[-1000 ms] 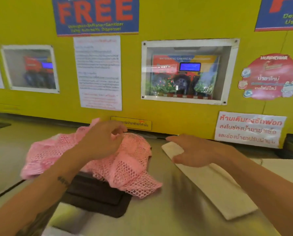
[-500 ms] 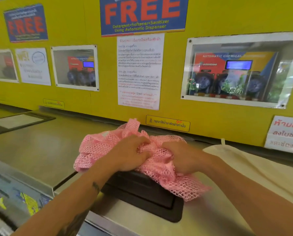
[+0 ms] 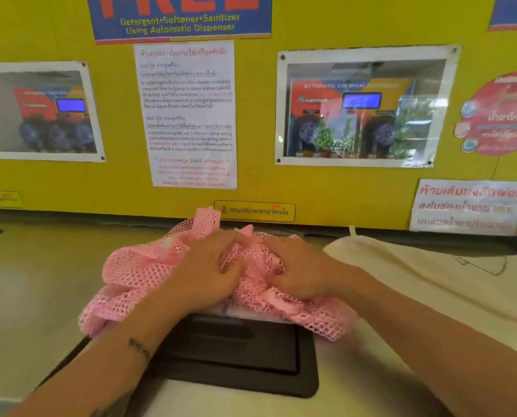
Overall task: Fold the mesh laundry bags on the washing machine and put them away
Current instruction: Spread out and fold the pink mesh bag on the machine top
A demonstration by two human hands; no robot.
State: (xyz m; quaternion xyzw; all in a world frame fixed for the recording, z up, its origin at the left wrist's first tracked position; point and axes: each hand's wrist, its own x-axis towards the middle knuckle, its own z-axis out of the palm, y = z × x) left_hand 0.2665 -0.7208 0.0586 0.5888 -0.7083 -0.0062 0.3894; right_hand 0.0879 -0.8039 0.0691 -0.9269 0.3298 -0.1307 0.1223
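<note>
A crumpled pink mesh laundry bag point(image 3: 137, 275) lies on top of the steel washing machine point(image 3: 34, 284), partly over a black recessed lid point(image 3: 239, 353). My left hand point(image 3: 209, 272) and my right hand point(image 3: 302, 272) sit side by side in the middle of the bag, fingers curled into the mesh and gripping it. A cream-white folded bag point(image 3: 431, 287) lies flat to the right, beside my right forearm.
A yellow wall point(image 3: 251, 182) with posters, notices and two windowed dispenser panels rises right behind the machine top. Another machine top extends to the left.
My right hand left the white bag a second ago and joined my left hand on the pink bag. Both hands now bunch the mesh more tightly; my view has shifted slightly.
</note>
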